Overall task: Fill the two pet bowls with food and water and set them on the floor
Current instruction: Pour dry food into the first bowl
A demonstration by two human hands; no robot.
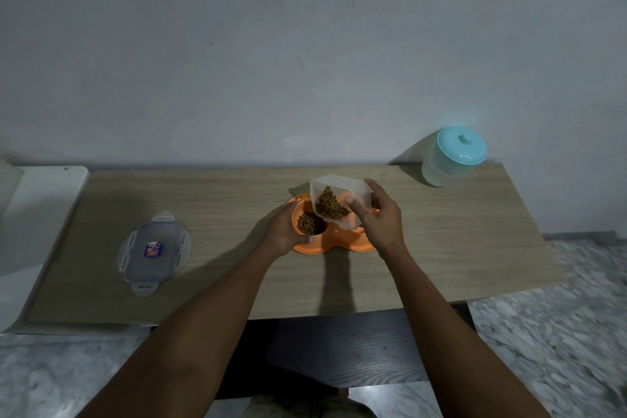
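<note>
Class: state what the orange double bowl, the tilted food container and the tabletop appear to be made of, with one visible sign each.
Orange double bowl: probably moulded plastic, smooth, even colour. Food container: translucent plastic; kibble shows through its wall. Tabletop: wood or wood-look laminate, matt, grain lines.

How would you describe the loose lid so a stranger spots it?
Start at the wooden table against the wall. Near its left end lies the lid. It alone is flat and clear, with four clip flaps and a central sticker.

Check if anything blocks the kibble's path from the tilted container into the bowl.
Nothing visible. The container tips over the left well of the orange bowl; the left hand holds its rim, beside the pour.
</note>
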